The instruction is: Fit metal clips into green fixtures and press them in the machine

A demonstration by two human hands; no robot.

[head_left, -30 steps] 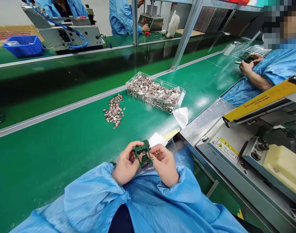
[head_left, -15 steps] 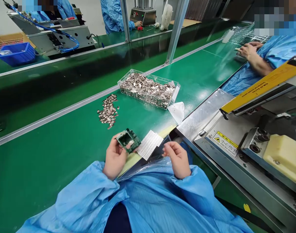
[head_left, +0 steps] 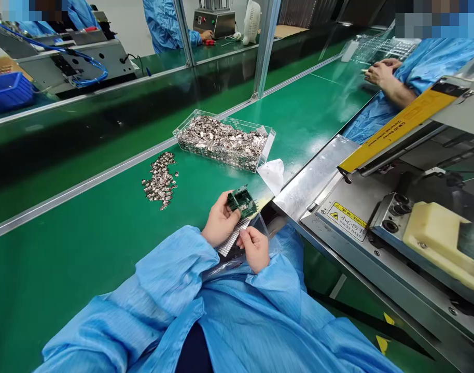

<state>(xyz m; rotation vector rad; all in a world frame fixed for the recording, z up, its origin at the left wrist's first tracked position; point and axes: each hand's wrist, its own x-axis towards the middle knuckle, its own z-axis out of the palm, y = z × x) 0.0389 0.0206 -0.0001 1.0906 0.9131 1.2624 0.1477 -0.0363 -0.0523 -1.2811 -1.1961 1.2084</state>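
Note:
My left hand (head_left: 222,220) is closed around a small dark green plastic housing (head_left: 242,201) with a square opening, held above the bench edge. Just below it, a sheet of small silvery squares (head_left: 234,238) lies partly hidden by both hands. My right hand (head_left: 255,249) is beside the sheet, thumb and fingers pinched together; anything between the fingertips is too small or hidden to name. Farther off, a loose pile of small metal pieces (head_left: 159,181) rests on the green bench (head_left: 116,223). A clear plastic box (head_left: 266,150) full of similar metal pieces stands behind it.
A white crumpled piece (head_left: 273,175) lies by the box's corner. At right stands a metal machine with a yellow bar (head_left: 396,127) and a warning label (head_left: 348,221). Co-workers' hands (head_left: 385,73) are at the far right. A blue bin (head_left: 9,92) sits far left.
My left hand has carried the green housing to the right, over the silvery sheet, covering much of it. My right hand has shifted left, close to the housing. The whole view has moved slightly.

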